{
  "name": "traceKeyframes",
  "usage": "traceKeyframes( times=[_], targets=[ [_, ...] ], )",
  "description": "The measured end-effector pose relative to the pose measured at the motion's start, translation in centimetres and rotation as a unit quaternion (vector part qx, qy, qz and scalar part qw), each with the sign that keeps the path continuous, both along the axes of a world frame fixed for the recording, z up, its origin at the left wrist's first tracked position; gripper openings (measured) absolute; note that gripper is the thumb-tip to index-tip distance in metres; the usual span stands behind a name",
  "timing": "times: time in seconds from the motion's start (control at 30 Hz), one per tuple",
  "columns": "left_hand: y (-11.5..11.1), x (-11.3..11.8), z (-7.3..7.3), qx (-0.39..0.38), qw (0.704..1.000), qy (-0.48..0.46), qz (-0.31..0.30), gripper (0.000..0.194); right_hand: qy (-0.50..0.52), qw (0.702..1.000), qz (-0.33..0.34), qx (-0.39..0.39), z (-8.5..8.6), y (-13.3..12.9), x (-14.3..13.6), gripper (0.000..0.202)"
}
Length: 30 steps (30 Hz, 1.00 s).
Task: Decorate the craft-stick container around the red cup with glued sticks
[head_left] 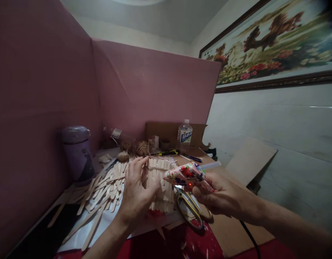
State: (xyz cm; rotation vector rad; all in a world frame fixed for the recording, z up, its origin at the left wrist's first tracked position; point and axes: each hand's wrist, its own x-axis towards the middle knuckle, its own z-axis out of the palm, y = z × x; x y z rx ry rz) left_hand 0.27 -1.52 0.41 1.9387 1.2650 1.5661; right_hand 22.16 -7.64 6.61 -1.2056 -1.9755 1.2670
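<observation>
My right hand (216, 194) is wrapped round the handle of a flower-patterned hot glue gun (186, 173). A translucent glue stick sticks out of its back, a small red light glows on its side, and its nozzle points left over a panel of wooden craft sticks (166, 196). My left hand (140, 189) grips the panel's left side, thumb on its face and fingers at its upper edge. The sticks stand side by side, with a crosspiece near the top. Gold-handled scissors (191, 210) lie just right of the panel, below the glue gun.
Loose craft sticks (106, 192) are heaped at left beside a purple flask (78, 154). Behind are twine balls (143, 147), a yellow-black utility knife (168, 153), a pen (194, 158) and a plastic bottle (185, 135). A black cord (249, 235) runs below my right forearm.
</observation>
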Motion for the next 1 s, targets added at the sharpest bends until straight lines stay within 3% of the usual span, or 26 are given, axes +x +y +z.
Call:
traceKeyframes(
  times=[0.4, 0.67, 1.0],
  targets=[
    [-0.01, 0.08, 0.02, 0.002, 1.0, 0.011, 0.003, 0.046, 0.017, 0.999, 0.018, -0.035, 0.13, 0.31, -0.52, 0.045],
    [-0.12, 0.11, -0.08, 0.006, 1.0, 0.013, 0.007, 0.046, -0.027, 1.0, -0.009, 0.007, -0.18, 0.39, -0.04, 0.047],
    [-0.03, 0.08, -0.05, 0.004, 1.0, 0.001, 0.002, 0.046, 0.0, 0.999, -0.001, -0.035, 0.11, 0.11, -0.31, 0.046]
  ],
)
